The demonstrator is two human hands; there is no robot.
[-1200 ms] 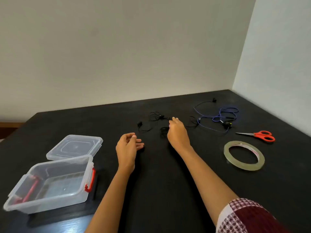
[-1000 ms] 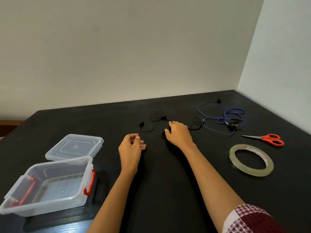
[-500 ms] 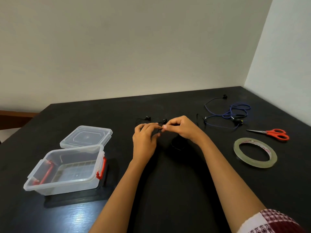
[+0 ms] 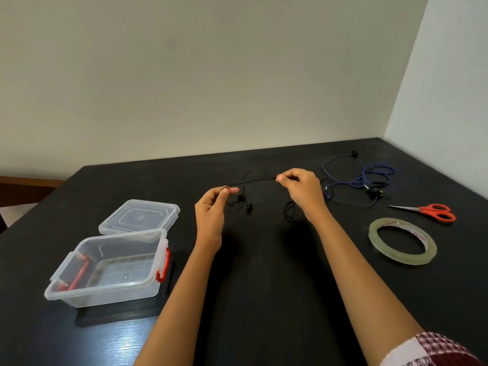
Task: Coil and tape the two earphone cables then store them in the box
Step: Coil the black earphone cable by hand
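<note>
Plain pale walls stand behind a black worktop (image 4: 264,299). Both hands are up over the middle of it. The left hand (image 4: 211,210) pinches the black earphone cable (image 4: 250,182) between thumb and finger, and its other fingers are curled in. The right hand (image 4: 303,191) pinches the same cable a little way along, and its fingers are curled too. A short bit of cable runs almost straight between the two hands. The rest hangs down and lies loose on the worktop under them, with the little ear buds near the left hand.

The blue earphone cable (image 4: 369,178) lies in a messy heap on the right, near the back, and no hand touches it. The roll of tape (image 4: 404,258) lies flat near the right arm, and the red scissors (image 4: 433,211) lie just behind it. The clear box (image 4: 111,294) sits open on the left with no cable in it. Its lid (image 4: 140,216) lies just behind it.

I think the job has only just begun. No cable is coiled yet and no tape is on one. Both cables need to be wound up, taped and put in the box
</note>
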